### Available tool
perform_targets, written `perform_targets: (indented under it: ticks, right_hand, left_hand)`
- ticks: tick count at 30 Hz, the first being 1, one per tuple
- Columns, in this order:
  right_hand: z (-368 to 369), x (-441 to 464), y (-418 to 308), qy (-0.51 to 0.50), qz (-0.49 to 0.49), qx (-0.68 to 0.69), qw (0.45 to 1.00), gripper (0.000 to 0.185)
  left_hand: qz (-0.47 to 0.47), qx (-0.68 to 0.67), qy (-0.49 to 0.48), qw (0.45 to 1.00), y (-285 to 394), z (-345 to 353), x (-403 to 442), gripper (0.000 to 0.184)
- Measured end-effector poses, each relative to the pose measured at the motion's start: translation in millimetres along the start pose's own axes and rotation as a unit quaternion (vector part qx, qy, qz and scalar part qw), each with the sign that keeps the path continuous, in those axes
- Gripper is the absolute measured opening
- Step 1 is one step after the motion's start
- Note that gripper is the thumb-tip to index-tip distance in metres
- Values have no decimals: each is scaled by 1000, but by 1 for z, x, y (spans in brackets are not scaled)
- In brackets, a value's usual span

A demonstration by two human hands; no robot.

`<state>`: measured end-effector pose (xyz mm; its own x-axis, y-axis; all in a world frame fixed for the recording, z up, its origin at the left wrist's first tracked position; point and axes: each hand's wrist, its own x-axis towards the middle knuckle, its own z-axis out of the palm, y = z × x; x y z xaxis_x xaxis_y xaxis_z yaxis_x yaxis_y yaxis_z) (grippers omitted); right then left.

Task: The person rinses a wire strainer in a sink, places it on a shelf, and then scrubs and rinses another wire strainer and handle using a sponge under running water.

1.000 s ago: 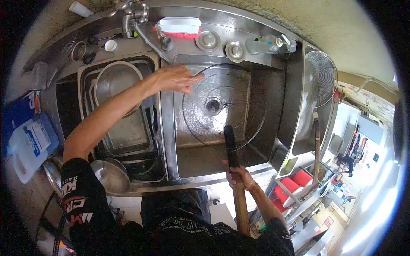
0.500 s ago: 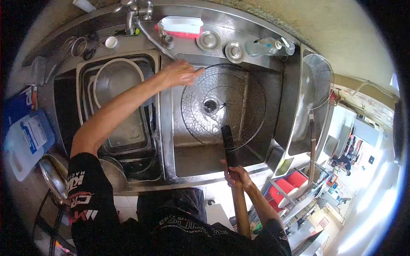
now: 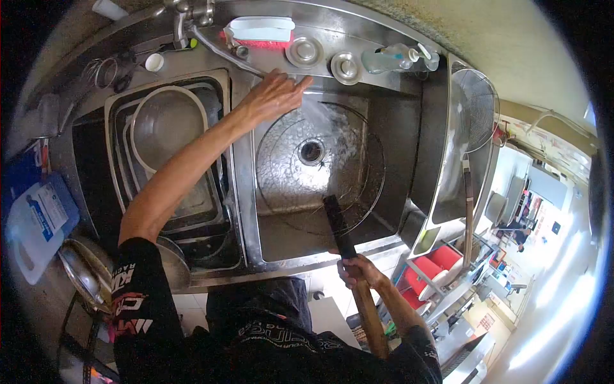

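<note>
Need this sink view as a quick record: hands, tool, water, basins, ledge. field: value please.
left_hand: left hand at the end of the metal spout, index finger extended; grip unclear
right_hand: right hand closed around the long handle
tool: round wire mesh in the basin, dark end of the handle over it
water: spray beside the left fingertips
main_basin: basin with round drain
left_basin: round bowl over rectangular trays
ledge: brush, clear bottle

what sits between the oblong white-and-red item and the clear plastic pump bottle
A round metal disc and a smaller one, side by side on the steel ledge, in the head view.
</note>
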<state>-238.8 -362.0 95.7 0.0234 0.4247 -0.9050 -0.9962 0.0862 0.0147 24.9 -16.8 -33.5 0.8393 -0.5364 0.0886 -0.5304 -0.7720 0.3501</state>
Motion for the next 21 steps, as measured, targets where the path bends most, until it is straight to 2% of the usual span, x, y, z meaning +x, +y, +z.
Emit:
perform_targets:
  ticks: [1,3,4,6,7,8,9,10,11,12,13,14,16,18,19,21]
  right_hand:
    - [4,-2,-6,-1,9,6,1000,41]
    - [-8,-1,-7,-17,21,13,1000,47]
    - [-14,0,-3,-35,36,31,998,55]
    - [-22,4,3,-38,35,15,999,54]
    - [-26,7,4,-40,31,-6,999,52]
    - [-30,9,9,26,29,-49,998,41]
    - [-37,15,7,-15,55,-54,997,29]
    - [-36,18,-1,54,70,-58,994,39]
    - [-32,17,5,123,88,-46,987,55]
    - [-24,16,0,95,85,0,992,57]
    - [-18,16,-7,66,78,45,994,58]
    - [-28,19,-3,52,14,-55,997,60]
    - [-15,13,-10,57,-9,-74,996,60]
    - [-18,11,-15,50,-26,-91,994,57]
    - [-24,7,-11,51,-26,-100,993,54]
    - [-29,-1,-10,62,-38,-131,989,51]
  left_hand:
    - [-3,1,4,1000,1,-1,-1,40]
    - [26,-20,124,992,6,-2,-3,35]
    - [25,-23,122,992,8,-3,-1,35]
    - [42,-77,160,983,8,-8,1,48]
    - [38,-75,159,984,3,5,-2,48]
    - [36,-4,132,991,1,20,-3,47]
    - [32,68,107,991,-2,28,-3,47]
    - [27,72,112,991,-1,7,-1,47]
    - [13,-23,37,999,5,-11,-7,46]
    - [1,-117,-41,992,10,-23,-10,46]
    - [6,-118,-45,992,7,-16,-16,46]
    - [74,38,9,996,-1,-7,-26,46]
    - [131,197,70,969,-3,-6,-27,45]
    - [38,-39,-29,998,2,-2,-20,45]
    - [43,-43,-35,998,2,2,-22,45]
    - [59,67,70,994,-5,8,-22,46]
